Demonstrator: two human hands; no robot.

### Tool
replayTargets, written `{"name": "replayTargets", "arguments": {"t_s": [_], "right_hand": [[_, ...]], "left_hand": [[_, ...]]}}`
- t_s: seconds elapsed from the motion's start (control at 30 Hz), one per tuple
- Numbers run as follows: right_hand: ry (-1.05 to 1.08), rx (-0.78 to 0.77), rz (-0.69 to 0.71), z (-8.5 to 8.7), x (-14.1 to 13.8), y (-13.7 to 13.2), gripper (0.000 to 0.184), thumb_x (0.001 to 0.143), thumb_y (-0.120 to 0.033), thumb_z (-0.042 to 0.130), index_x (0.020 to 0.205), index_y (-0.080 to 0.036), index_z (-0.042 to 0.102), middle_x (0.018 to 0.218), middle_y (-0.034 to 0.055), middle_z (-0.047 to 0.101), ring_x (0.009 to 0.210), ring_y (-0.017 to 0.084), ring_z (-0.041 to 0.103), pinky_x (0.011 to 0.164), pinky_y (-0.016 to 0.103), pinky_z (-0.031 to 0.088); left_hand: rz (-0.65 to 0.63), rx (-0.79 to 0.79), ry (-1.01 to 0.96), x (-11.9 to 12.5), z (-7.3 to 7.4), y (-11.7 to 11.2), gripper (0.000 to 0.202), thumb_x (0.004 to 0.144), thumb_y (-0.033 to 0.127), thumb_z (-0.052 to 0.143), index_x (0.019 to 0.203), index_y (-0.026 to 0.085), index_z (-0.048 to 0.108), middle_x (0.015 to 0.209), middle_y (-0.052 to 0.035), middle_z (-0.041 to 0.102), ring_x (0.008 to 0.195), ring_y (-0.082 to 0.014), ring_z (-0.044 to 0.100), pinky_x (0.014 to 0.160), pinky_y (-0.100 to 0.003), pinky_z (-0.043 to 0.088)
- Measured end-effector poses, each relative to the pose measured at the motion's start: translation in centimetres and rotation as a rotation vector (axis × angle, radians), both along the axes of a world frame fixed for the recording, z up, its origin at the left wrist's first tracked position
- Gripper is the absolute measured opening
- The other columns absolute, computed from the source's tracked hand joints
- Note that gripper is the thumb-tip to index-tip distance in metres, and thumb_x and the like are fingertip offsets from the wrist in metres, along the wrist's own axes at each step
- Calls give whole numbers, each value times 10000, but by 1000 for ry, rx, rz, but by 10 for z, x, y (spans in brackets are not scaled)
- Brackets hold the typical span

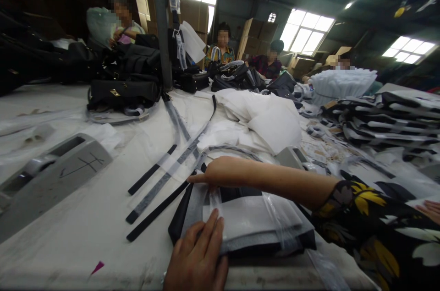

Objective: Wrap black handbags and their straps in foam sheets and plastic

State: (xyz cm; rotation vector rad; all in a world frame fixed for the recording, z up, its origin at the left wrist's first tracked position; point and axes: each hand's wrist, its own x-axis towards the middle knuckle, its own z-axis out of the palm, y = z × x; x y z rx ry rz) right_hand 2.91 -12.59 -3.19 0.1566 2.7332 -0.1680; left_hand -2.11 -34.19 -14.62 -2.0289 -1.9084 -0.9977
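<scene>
The black bag [178, 217] lies at the near edge of the pale surface [85, 236], just right of the middle, with a white sheet [254, 217] over most of its upper side. The left hand [199, 254] rests palm down at the bag's near left part, fingers nearly straight and close together, pressing on the sheet's edge rather than gripping. The right hand [220, 172] reaches in from the right over the far side, one finger stretched left beside the dark straps [156, 212]; its underside is hidden, so I cannot tell whether it has hold of anything. A clear strip [215, 200] runs between the two hands. Good handling here would probably mean light, flat fingertip pressure, the sheet edge square to the bag, the strip smoothed outward without creases, and the straps clear of anything sticky.
</scene>
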Motion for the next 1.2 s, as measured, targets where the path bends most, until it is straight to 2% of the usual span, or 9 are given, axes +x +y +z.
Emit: {"name": "replayTargets", "arguments": {"t_s": [0.17, 0.3, 0.4, 0.5, 0.7, 0.87, 0.97, 1.07, 1.2], "right_hand": [[53, 19, -17, -11, 5, 8, 551, 921, -217, 626, 1442, -343, 499, 785, 14, 734, 807, 211, 675, 647, 262, 379], [67, -193, -166, -22, 7, 24, 678, 843, -251, 730, 1468, -291, 470, 836, 5, 734, 822, 195, 675, 687, 245, 406], [33, -394, -195, -27, 7, 36, 818, 825, -206, 751, 1535, -242, 347, 870, -6, 727, 823, 161, 668, 759, 231, 430], [-57, -461, -208, -26, 4, 41, 895, 825, -210, 753, 1568, -215, 254, 881, -6, 713, 847, 157, 662, 797, 232, 443], [-122, -237, -206, -20, -5, 23, 886, 818, -145, 689, 1574, -234, 234, 947, 37, 713, 893, 195, 663, 755, 246, 458], [-21, -35, -168, -37, -2, 12, 899, 779, -42, 598, 1568, -285, 243, 959, 91, 720, 827, 239, 684, 655, 273, 463], [41, -73, -207, -41, 5, 19, 862, 800, -34, 582, 1559, -296, 268, 963, 65, 735, 820, 214, 690, 690, 267, 477], [136, -95, -329, -29, 19, 22, 801, 832, -17, 564, 1551, -248, 299, 1016, 59, 755, 899, 199, 699, 780, 264, 480], [256, -254, -436, -15, 41, 2, 672, 935, -310, 613, 1537, -205, 333, 1040, 82, 766, 1025, 249, 689, 879, 314, 473]], "left_hand": [[-22, 12, 104, -4, -1, 0, 476, 869, 200, 532, 1342, 194, 578, 1420, 25, 585, 1086, -210, 564, 855, -325, 469], [8, 1, 68, -2, -2, -1, 460, 881, 184, 509, 1335, 199, 583, 1420, 22, 584, 1105, -224, 564, 887, -343, 466], [1, 6, 53, -1, -4, -1, 466, 873, 176, 519, 1334, 209, 581, 1415, 22, 589, 1097, -224, 570, 879, -342, 467], [-11, 9, 51, -2, -5, 0, 477, 864, 170, 522, 1337, 209, 576, 1408, 22, 595, 1084, -217, 574, 863, -331, 473], [-12, 54, 70, -2, -6, 0, 450, 859, 168, 521, 1301, 182, 598, 1390, 12, 612, 1050, -206, 584, 827, -318, 484], [-9, 69, 82, -1, -10, -5, 505, 810, 158, 541, 1311, 200, 594, 1370, 9, 628, 1030, -203, 596, 813, -316, 509], [-7, 46, 69, 0, -10, -6, 517, 807, 152, 543, 1320, 201, 591, 1378, 8, 621, 1041, -213, 588, 817, -321, 512], [-4, 41, 62, 1, -8, -6, 511, 809, 147, 549, 1316, 193, 594, 1377, 8, 622, 1043, -216, 584, 808, -323, 506], [-6, 74, 67, 1, -7, -4, 494, 814, 144, 527, 1300, 192, 602, 1346, 3, 645, 1031, -221, 593, 807, -322, 499]]}}
